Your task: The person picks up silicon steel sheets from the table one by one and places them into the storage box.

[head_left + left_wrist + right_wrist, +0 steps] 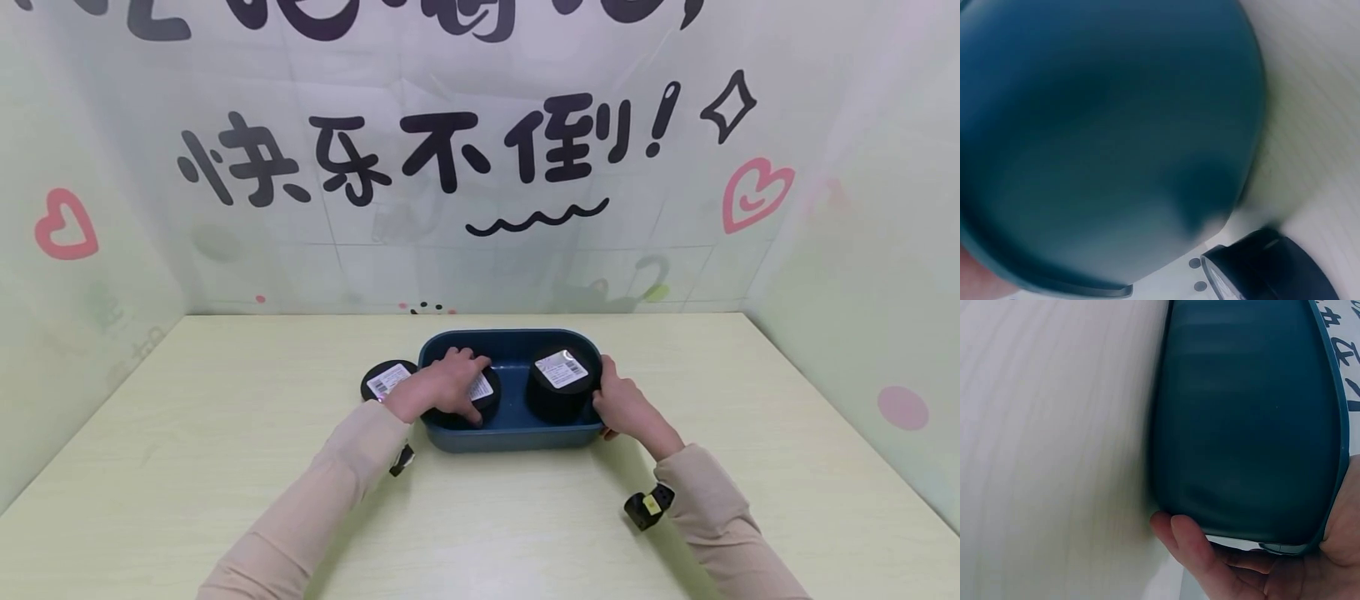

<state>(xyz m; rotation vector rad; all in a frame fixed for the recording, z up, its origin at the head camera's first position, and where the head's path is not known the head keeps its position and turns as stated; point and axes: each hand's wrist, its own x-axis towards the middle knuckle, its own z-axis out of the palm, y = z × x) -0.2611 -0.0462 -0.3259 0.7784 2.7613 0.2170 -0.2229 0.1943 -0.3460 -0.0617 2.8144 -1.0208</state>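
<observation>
Left hand point(442, 387) fingers curl over a black round labelled tin point(480, 392) inside the dark-blue oval plastic tray point(517, 437); right hand point(626, 408) fingers grip the tray's end.

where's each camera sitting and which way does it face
Head: above, looking forward and down at the dark blue oval plastic tray; both sleeves, left hand and right hand show.
Left wrist: close against the tray's outer wall; barely any hand shows.
Right wrist: beside the tray wall; fingers show.
All share the tray.
</observation>
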